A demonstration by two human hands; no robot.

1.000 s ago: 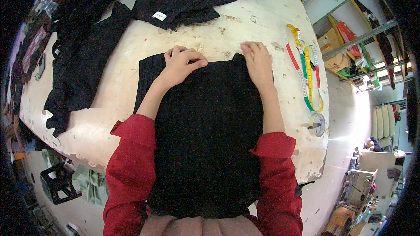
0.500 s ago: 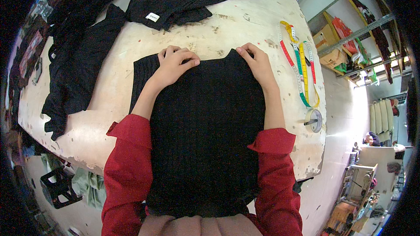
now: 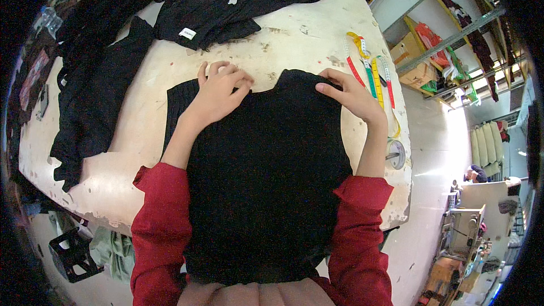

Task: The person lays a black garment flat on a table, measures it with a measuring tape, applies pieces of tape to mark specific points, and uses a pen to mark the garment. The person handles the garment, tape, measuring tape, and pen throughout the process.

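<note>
A black ribbed knit garment panel [image 3: 260, 181] lies spread on the pale table, its lower end reaching up to my body. At its upper left edge is my left hand [image 3: 221, 92], fingers bent and apart, the fingertips beside the neckline; no cloth shows clearly gripped. Over the upper right shoulder corner rests my right hand [image 3: 357, 97], thumb and fingers apart, touching the cloth. The undersides of both hands' fingers are partly hidden.
More black knit garments [image 3: 226, 0] lie at the far side, and another dark piece [image 3: 99, 107] on the left. A coiled measuring tape [image 3: 375, 76] and a tape roll [image 3: 395, 154] sit right. Beyond the table stand a black plastic stool [image 3: 73, 255] and shelving [image 3: 442, 45].
My right hand has slid right along the shoulder edge, its thumb moving away from the fingers. My left hand has loosened near the neckline. The view has shifted slightly.
</note>
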